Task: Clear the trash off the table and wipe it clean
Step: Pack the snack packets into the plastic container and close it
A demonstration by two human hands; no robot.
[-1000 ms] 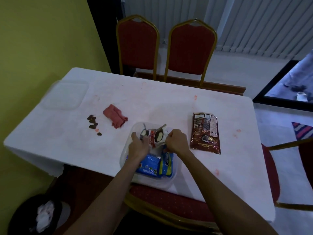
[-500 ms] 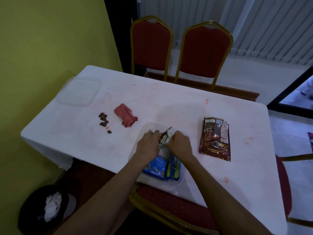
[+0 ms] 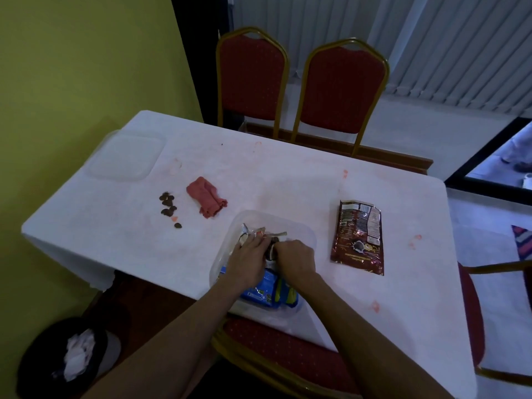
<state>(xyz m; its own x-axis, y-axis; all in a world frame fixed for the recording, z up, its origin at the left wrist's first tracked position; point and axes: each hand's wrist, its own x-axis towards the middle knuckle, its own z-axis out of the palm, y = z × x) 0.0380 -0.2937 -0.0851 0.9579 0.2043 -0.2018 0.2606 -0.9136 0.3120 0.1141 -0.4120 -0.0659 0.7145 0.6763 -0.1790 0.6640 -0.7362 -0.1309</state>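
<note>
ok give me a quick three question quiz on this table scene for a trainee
1. True or false: the brown foil snack packet lies inside the clear plastic container.
2. Which lies nearest the scattered dark crumbs? A) the folded pink cloth B) the brown foil snack packet C) the blue wrappers
3. What do the left hand and right hand hold between them?

Key
1. False: it lies flat on the white table, to the right of the container.
2. A
3. A crumpled white and red wrapper, held over the container.
</note>
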